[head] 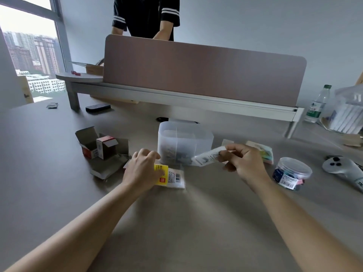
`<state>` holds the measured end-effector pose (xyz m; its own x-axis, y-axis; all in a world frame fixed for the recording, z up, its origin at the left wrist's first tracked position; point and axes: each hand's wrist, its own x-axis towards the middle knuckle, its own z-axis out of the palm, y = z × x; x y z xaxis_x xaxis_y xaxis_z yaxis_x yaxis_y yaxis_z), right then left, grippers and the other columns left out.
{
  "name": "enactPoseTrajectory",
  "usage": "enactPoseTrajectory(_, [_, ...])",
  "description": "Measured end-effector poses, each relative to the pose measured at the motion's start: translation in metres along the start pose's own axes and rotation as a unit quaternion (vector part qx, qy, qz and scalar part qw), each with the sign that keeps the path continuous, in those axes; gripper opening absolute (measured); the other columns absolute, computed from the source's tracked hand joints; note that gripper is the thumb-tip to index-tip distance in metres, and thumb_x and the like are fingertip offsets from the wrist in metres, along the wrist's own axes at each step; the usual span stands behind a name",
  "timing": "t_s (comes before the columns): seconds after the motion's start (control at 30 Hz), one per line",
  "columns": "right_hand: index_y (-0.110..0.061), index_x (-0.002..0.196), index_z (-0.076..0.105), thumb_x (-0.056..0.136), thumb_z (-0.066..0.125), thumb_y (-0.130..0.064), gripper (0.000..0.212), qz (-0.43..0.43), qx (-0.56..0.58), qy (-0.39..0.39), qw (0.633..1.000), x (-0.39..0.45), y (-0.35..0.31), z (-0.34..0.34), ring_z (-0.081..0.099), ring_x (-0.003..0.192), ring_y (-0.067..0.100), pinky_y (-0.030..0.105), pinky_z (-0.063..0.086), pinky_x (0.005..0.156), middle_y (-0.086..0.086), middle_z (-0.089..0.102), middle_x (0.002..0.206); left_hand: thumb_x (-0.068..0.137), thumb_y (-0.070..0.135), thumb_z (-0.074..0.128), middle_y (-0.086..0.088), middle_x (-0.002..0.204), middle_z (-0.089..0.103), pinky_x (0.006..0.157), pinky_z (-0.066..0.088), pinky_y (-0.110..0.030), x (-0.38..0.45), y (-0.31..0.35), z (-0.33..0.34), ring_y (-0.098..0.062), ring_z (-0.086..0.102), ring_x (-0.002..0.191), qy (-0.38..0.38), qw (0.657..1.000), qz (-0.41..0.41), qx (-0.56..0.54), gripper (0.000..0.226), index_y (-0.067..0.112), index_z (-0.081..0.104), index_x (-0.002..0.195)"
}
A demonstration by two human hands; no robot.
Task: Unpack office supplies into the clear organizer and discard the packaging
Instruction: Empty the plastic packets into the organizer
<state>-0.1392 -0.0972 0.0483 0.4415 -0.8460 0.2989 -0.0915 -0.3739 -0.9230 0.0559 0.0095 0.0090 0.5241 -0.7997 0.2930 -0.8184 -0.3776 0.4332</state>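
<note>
Though blurred, opened cartons [102, 149] beside organizer [184, 142].

Water bottle [316, 105] far right, white controller [341, 167], black phone [98, 108], pink divider [202, 75], person [146, 16] behind.

Barcodes on yellow packet [171, 176] and jar label [287, 181]; text illegible.

One head-worn wide-angle view looks forward and down along both forearms onto the surface [59, 173]. It sits close above the hands, facing a divider [204, 75] across the far edge.
</note>
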Motion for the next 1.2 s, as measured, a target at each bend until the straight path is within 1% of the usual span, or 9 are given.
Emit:
enactPoseTrajectory(0.17, [-0.017,0.076,0.063,0.08,0.06,-0.004,0.015,0.029,0.057,-0.057,0.996,-0.009,0.007,-0.014,0.063,0.07,0.008,0.016,0.055,0.065,0.002,0.064,0.079,0.084,0.035,0.057,-0.006,0.139,0.04,0.101,0.031,-0.033,0.001,0.008,0.001,-0.025,0.031,0.129,0.019,0.999,0.042,-0.027,0.048,0.015,0.046,0.126])
enactPoseTrajectory(0.33, [-0.021,0.075,0.058,0.081,0.058,0.003,0.025,-0.001,0.014,0.021,1.0,0.004,0.008,-0.019,0.059,0.072,0.014,0.017,0.056,0.054,0.001,0.058,0.078,0.08,0.042,0.059,-0.006,0.154,0.005,0.114,0.014,-0.039,0.011,0.017,0.005,-0.025,0.003,0.141,0.024,0.995,0.093,-0.02,0.072,0.024,0.024,0.14])
enactPoseTrajectory(0.43, [-0.018,0.085,0.055,0.083,0.055,0.003,0.021,-0.048,-0.019,0.069,0.996,0.017,0.002,-0.018,0.059,0.071,0.012,0.019,0.056,0.051,-0.003,0.057,0.081,0.079,0.047,0.058,-0.003,0.155,-0.008,0.116,0.0,-0.036,0.02,0.016,0.01,-0.022,-0.011,0.142,0.033,0.992,0.118,-0.006,0.082,0.028,0.01,0.143])
enactPoseTrajectory(0.53, [-0.019,0.101,0.043,0.083,0.056,0.0,0.029,-0.085,-0.028,0.114,0.989,0.036,-0.005,-0.011,0.059,0.076,0.01,0.023,0.057,0.056,-0.005,0.055,0.086,0.081,0.052,0.052,-0.002,0.156,0.001,0.115,-0.006,-0.037,0.03,0.01,0.015,-0.022,-0.008,0.143,0.031,0.99,0.134,0.001,0.078,0.029,0.011,0.143])
enactPoseTrajectory(0.63, [-0.012,0.111,0.044,0.083,0.057,-0.001,0.033,-0.089,-0.038,0.13,0.987,0.06,-0.012,0.002,0.059,0.081,0.016,0.029,0.055,0.064,0.0,0.055,0.093,0.071,0.064,0.039,-0.009,0.145,0.036,0.111,0.002,-0.041,0.036,0.002,0.017,-0.031,0.017,0.141,0.074,0.983,0.166,0.012,0.074,0.027,0.034,0.135])
enactPoseTrajectory(0.7, [-0.01,0.113,0.048,0.083,0.058,-0.003,0.032,-0.092,-0.076,0.129,0.984,0.077,-0.013,0.012,0.059,0.09,0.02,0.035,0.056,0.071,0.002,0.054,0.099,0.066,0.064,0.035,-0.01,0.133,0.051,0.107,0.008,-0.042,0.04,-0.002,0.018,-0.035,0.03,0.135,0.077,0.981,0.178,0.004,0.07,0.031,0.037,0.128])
enactPoseTrajectory(0.9, [-0.012,0.111,0.058,0.085,0.057,-0.011,0.025,-0.129,-0.179,0.098,0.971,0.115,-0.005,0.024,0.055,0.088,0.017,0.04,0.054,0.08,0.0,0.056,0.094,0.065,0.063,0.042,-0.011,0.116,0.061,0.096,0.025,-0.046,0.052,-0.011,0.02,-0.04,0.047,0.121,0.09,0.971,0.219,-0.015,0.061,0.035,0.037,0.119])
enactPoseTrajectory(1.0, [-0.014,0.113,0.059,0.087,0.055,-0.013,0.027,-0.13,-0.24,0.069,0.96,0.126,-0.002,0.024,0.051,0.084,0.016,0.031,0.047,0.076,-0.001,0.055,0.096,0.066,0.063,0.042,-0.01,0.119,0.06,0.095,0.026,-0.045,0.054,-0.012,0.022,-0.037,0.044,0.122,0.088,0.971,0.221,-0.023,0.061,0.036,0.037,0.12])
enactPoseTrajectory(1.2, [-0.013,0.108,0.061,0.083,0.06,-0.014,0.025,-0.087,-0.312,-0.01,0.946,0.137,-0.002,0.025,0.052,0.086,0.017,0.031,0.046,0.079,0.002,0.061,0.099,0.064,0.065,0.039,-0.009,0.131,0.051,0.103,0.013,-0.041,0.065,-0.016,0.024,-0.018,0.02,0.131,0.075,0.97,0.225,-0.056,0.062,0.042,0.029,0.12])
